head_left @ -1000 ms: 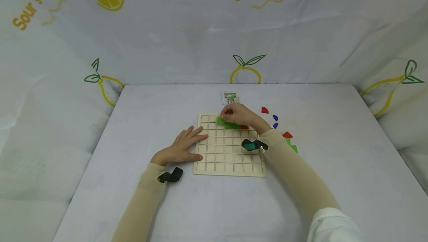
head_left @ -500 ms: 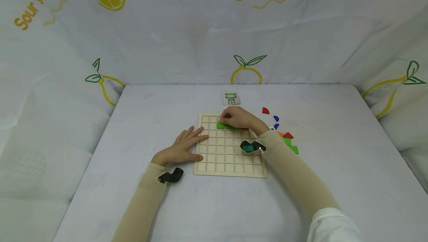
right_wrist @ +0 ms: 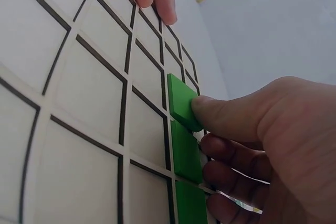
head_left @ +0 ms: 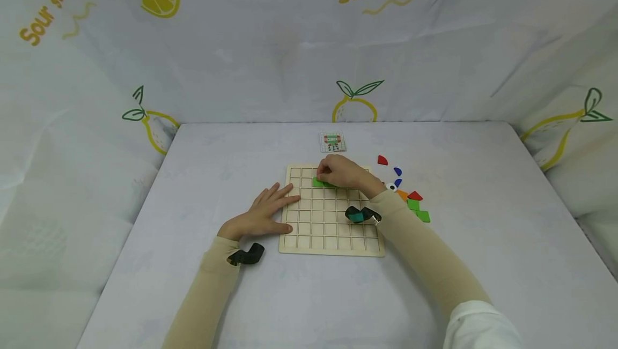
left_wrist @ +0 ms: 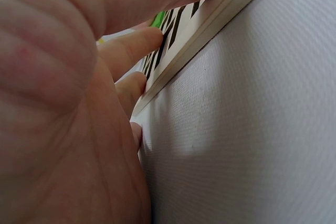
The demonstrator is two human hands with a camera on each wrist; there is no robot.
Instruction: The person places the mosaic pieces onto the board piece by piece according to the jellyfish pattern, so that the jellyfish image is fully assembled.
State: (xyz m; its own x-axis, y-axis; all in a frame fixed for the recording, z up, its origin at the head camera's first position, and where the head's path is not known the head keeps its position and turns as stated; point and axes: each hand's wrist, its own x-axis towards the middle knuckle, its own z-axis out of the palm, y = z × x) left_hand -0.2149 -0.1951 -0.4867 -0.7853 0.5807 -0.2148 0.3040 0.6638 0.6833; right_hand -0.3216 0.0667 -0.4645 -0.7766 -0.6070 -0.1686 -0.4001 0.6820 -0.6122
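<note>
My right hand [head_left: 340, 171] is over the far part of a pale wooden grid board [head_left: 333, 231]. In the right wrist view its thumb and fingers pinch a green square tile [right_wrist: 181, 98], which sits slightly tilted at a cell of the grid. Two more green tiles, a middle one [right_wrist: 185, 150] and a lower one [right_wrist: 190, 203], lie in line beside it, partly behind the fingers. My left hand [head_left: 260, 215] spreads its fingers over the board's left edge, thumb and fingertips resting on the wood, also visible in the left wrist view.
A small pattern card [head_left: 333, 142] lies beyond the board. To the right are loose pieces: a red quarter-round [head_left: 382, 160], blue half-rounds [head_left: 398, 171], an eye piece [head_left: 391, 187], an orange piece [head_left: 402, 195], a red triangle [head_left: 414, 196] and green tiles [head_left: 422, 216].
My right hand has come slightly toward the near side with the green tile, bringing it down level with the row of green tiles. The left hand stays in place.
</note>
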